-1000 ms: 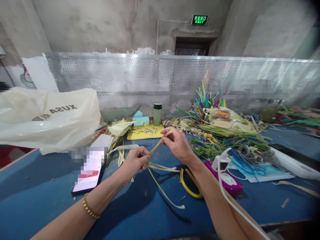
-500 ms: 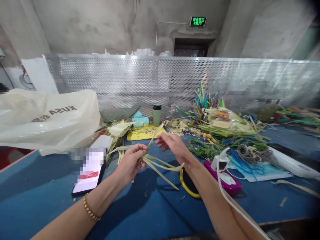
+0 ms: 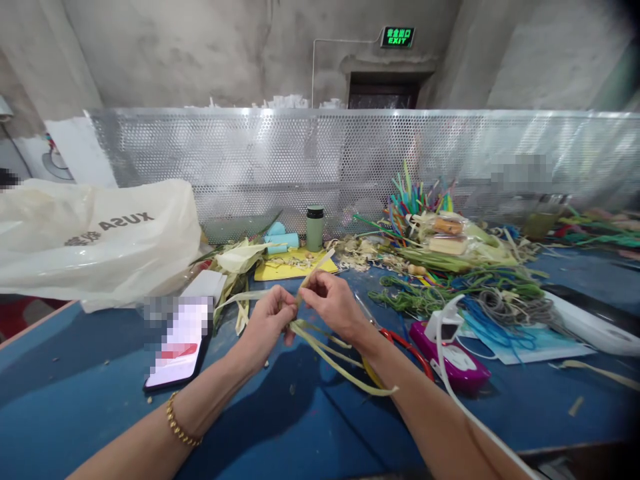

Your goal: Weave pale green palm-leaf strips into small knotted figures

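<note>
Several pale, flat plant strips (image 3: 330, 357) meet between my hands above the blue table. My left hand (image 3: 273, 317) pinches them where they come together, and their loose ends fan out to the right, under my right wrist. With thumb and fingers closed, my right hand (image 3: 327, 300) grips one strip (image 3: 320, 265) whose tip points up and away. Both hands nearly touch. Partly behind my right forearm lie red-handled scissors (image 3: 407, 347) and a yellow round-edged thing (image 3: 373, 373), mostly covered.
A phone (image 3: 183, 347) leans at the left beside a big white plastic bag (image 3: 100, 233). Behind my hands stand a green bottle (image 3: 315, 230) and a yellow sheet (image 3: 280, 267). To the right are a purple power strip (image 3: 465, 373) with a white cable, and green cords (image 3: 410, 297).
My right hand has come down and left to close on the upright strip beside my left hand. The loose strip ends have swung lower right, and the scissors now show.
</note>
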The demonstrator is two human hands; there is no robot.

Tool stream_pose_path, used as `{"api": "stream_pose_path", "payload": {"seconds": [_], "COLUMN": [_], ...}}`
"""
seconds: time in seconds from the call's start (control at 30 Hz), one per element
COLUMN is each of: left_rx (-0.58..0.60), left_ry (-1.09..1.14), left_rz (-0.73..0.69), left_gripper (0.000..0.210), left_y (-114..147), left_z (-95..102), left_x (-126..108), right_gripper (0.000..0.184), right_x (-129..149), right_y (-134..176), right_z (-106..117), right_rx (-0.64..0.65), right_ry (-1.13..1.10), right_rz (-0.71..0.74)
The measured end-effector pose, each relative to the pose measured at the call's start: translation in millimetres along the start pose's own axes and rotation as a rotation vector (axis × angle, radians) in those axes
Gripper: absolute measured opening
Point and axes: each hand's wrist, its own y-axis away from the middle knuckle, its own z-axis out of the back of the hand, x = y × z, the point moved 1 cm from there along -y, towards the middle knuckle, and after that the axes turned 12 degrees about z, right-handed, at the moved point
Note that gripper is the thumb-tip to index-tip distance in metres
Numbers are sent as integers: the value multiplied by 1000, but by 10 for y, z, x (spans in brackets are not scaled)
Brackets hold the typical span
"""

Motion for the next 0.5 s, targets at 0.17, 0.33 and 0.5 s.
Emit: {"api": "stream_pose_path", "payload": {"seconds": [0.17,0.33,0.5], "left_rx": [44,86,136], "left_ry": [-13,-25,-4], "left_rz": [17,22,58], "left_gripper": [14,14,13], "left_y": [54,60,79], "left_z": [-52,-63,-59], "left_x": [-37,-29,-37], "right_gripper": [3,4,4], "right_x": [9,-20,-32], "right_y": [-43,-66,-72], "right_z": [47,143,248], "right_rx": [-106,-209,-262], "right_ry": [-65,20,241], "right_rz": [-18,52,165]}}
